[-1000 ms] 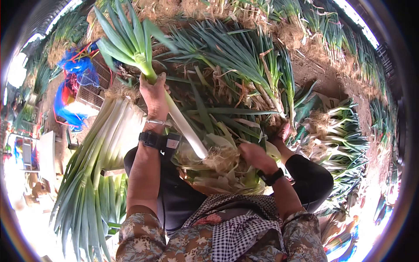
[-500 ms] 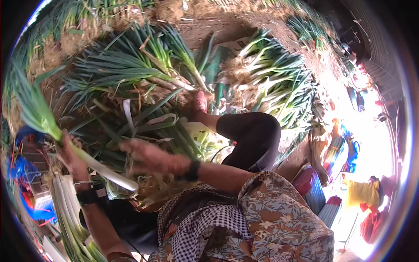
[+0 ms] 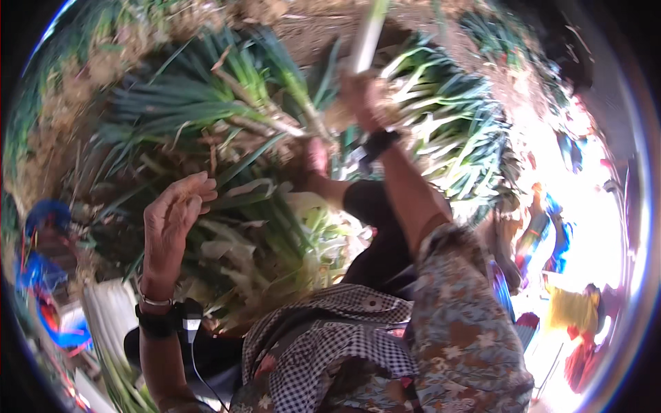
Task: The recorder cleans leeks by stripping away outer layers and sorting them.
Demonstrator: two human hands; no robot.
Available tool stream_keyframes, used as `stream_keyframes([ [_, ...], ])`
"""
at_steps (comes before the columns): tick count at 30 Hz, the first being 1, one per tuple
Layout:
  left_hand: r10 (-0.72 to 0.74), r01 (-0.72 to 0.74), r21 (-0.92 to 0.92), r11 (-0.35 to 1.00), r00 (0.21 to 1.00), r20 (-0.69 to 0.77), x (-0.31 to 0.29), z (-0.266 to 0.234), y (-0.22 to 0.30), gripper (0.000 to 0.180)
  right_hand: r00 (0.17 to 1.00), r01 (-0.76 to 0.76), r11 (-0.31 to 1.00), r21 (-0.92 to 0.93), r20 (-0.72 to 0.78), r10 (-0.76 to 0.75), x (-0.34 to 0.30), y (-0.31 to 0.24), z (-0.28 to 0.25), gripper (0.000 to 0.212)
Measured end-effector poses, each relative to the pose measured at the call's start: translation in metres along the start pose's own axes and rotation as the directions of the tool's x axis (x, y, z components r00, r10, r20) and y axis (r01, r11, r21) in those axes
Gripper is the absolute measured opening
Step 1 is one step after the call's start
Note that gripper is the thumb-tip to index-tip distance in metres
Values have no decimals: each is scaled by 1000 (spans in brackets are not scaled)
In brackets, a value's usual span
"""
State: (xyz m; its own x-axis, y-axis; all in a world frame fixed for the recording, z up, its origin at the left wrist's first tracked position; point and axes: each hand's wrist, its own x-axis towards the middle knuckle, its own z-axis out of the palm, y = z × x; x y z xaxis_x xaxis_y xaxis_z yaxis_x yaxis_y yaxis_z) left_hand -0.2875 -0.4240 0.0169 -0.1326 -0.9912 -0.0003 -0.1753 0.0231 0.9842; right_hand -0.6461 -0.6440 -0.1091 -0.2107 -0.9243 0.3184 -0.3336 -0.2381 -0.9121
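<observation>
My right hand [image 3: 363, 96] is stretched out to the far middle, blurred, and closed round a leek [image 3: 369, 41]. The leek's pale stalk rises from the fist and its greener part runs out of the picture at the top. My left hand [image 3: 173, 213] hovers at the left over a heap of loose leek leaves and peelings [image 3: 241, 234]. Its fingers are slightly bent, the thumb stands apart, and nothing shows in it. Just right of my right hand lies a row of leeks [image 3: 441, 117], roots toward the middle. To its left is a pile of leeks with roots [image 3: 200, 96].
My bare foot [image 3: 317, 158] rests between the two piles, with my bent knee below my right forearm. A bundle of pale leeks [image 3: 113, 323] lies at the lower left, beside blue plastic [image 3: 41, 268]. Bright-lit yellow cloth [image 3: 573, 306] is at the right.
The leek, held in my left hand at the left before, is now in my right hand at the far middle. My right arm swung out and away; my left hand moved slightly right, without it.
</observation>
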Motion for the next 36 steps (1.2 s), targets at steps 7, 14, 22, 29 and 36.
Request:
stream_keyframes([
  [7,-261,233,-139,963,934,-243,-25,-75,-73,34,991,-115,678,-726,-34,133,41,135,-38,45],
  [14,-415,380,-167,910,850,-325,-37,-101,-118,38,861,60,727,-684,404,309,-57,158,140,32],
  [22,-517,475,-225,851,832,-200,-54,-113,-108,35,792,-13,571,-821,339,507,-37,185,164,33],
  [29,-563,506,-276,817,804,-192,-67,-115,-81,27,932,171,731,-660,349,97,-21,157,232,24],
  [36,-507,469,-295,833,859,-67,-64,-94,-98,33,807,419,696,-583,591,10,-17,258,165,55],
])
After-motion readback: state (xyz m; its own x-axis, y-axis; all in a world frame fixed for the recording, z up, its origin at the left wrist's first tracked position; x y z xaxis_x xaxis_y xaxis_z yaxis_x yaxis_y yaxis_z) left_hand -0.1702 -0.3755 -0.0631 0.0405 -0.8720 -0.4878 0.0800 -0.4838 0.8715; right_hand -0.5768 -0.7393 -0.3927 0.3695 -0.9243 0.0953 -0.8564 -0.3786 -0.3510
